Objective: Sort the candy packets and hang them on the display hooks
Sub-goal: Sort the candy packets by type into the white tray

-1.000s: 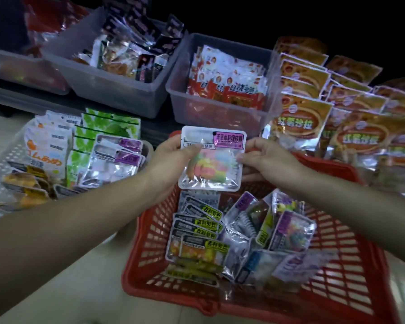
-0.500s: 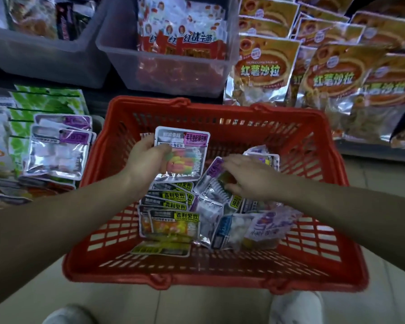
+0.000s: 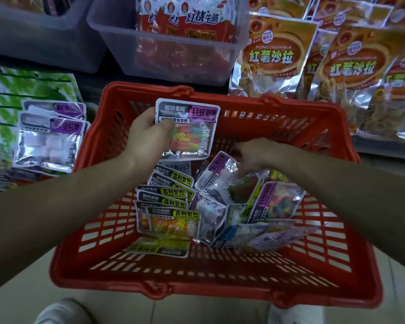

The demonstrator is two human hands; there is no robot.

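Observation:
A red plastic basket (image 3: pixel 332 272) on the floor holds several small candy packets. My left hand (image 3: pixel 147 136) grips one clear packet with a pink label and rainbow-coloured candy (image 3: pixel 192 127), held upright over the basket's far left. My right hand (image 3: pixel 255 153) reaches down into the loose pile, fingers curled on a silvery packet with a purple label (image 3: pixel 216 174). A stack of packets with yellow-green labels (image 3: pixel 171 206) lies in the basket's middle. More purple-label packets (image 3: pixel 278 202) lie to the right of it.
Purple-label packets (image 3: pixel 49 134) hang on hooks at the left over green bags. Clear bins (image 3: pixel 173 69) with red snack packs stand behind the basket. Large orange bags (image 3: pixel 271 57) hang at the right. Shoes show at the bottom edge.
The view has dropped from the shelf towards the basket. My right hand let go of the rainbow packet and went down into the pile. My left hand kept the packet.

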